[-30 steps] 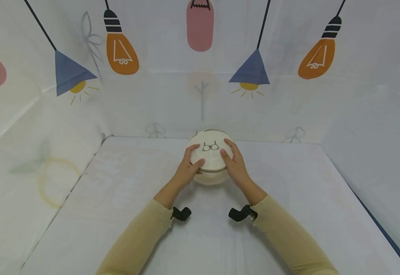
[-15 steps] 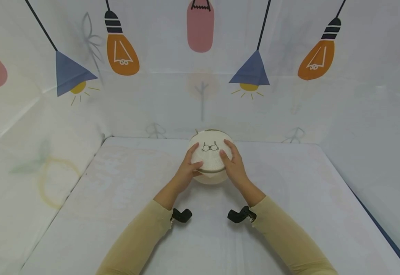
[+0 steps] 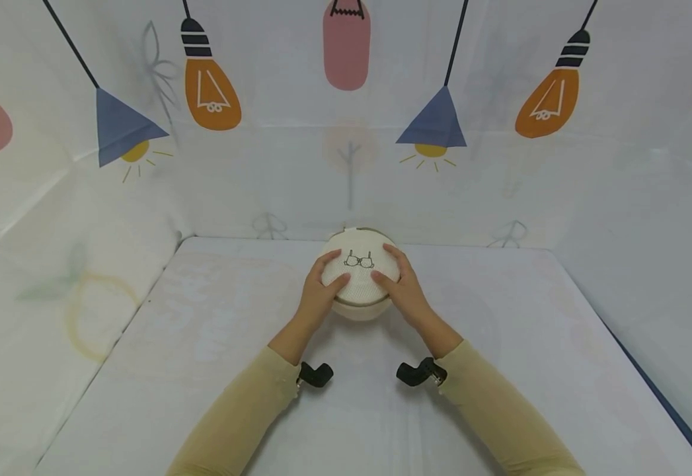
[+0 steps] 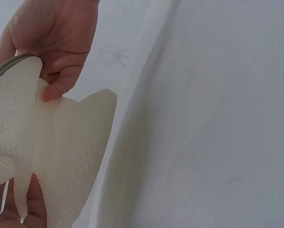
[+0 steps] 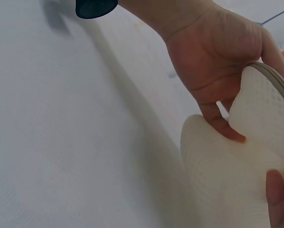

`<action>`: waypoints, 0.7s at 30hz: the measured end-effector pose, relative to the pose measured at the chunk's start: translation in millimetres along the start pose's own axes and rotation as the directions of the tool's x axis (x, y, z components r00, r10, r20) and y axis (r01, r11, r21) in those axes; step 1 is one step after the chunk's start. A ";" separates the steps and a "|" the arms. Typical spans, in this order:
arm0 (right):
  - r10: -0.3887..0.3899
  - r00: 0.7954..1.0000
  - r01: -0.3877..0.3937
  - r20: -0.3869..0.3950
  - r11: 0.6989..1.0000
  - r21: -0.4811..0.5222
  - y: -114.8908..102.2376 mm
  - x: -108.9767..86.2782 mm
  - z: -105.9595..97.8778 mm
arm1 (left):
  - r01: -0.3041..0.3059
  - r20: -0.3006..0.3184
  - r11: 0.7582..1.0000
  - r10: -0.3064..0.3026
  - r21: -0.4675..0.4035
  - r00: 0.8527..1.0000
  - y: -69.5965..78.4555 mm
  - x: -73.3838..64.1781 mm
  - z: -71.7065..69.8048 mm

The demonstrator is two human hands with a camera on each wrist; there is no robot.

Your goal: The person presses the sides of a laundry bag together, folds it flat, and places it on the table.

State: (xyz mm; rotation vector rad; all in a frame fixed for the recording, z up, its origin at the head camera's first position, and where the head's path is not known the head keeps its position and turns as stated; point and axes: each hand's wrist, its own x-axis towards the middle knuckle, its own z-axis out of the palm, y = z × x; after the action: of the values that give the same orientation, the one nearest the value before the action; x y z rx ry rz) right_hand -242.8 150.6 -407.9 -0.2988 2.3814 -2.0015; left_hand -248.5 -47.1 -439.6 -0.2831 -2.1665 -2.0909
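A round cream mesh laundry bag [image 3: 359, 285], with a dark bra-like line drawing on its top and a zip round its edge, is held between both hands. My left hand [image 3: 317, 297] grips its left side, thumb on the top face. On the opposite side my right hand [image 3: 410, 294] grips it likewise. Up close in the left wrist view, the bag [image 4: 78, 147] shows a soft, folded-in lower wall under the zip edge, with the left hand's [image 4: 61, 35] fingertips against it. The right wrist view has right-hand [image 5: 213, 61] fingers pressing into the mesh wall [image 5: 213, 175].
A white-covered table [image 3: 215, 370] lies beneath the arms. Behind it hangs a white cloth backdrop [image 3: 298, 172] printed with lamps and bulbs. A black wrist camera mount juts inward from each wrist, the left mount [image 3: 317, 375] facing the right mount [image 3: 414, 373].
The bag has shifted slightly left and towards me, its top face turning a little. My right thumb has slid lower and further in on the top face.
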 end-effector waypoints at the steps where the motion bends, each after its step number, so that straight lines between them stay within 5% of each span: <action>1: -0.002 1.000 0.002 0.001 1.000 0.002 4.7 2.6 -1.3 | 0.000 0.001 1.000 0.000 0.003 1.000 0.2 -0.1 -0.6; 6: -0.018 1.000 0.018 0.010 1.000 -0.015 20.5 11.3 -7.1 | 0.018 0.009 1.000 -0.018 -0.017 1.000 2.1 0.6 -3.6; 14: -0.072 0.996 0.074 0.061 0.997 -0.028 20.9 15.6 -17.7 | 0.036 0.054 0.995 -0.031 -0.091 0.998 0.1 1.5 -8.2; 21: -0.045 0.995 0.045 0.085 0.999 0.004 12.5 15.6 -20.8 | 0.034 0.074 0.991 -0.025 -0.131 0.997 -4.9 1.1 -9.4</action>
State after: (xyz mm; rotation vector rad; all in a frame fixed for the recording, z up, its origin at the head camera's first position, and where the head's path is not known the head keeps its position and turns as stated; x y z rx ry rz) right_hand -262.7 170.4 -414.6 -0.4331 2.3420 -1.9668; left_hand -251.1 -56.6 -443.8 -0.3459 -2.0855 -2.2796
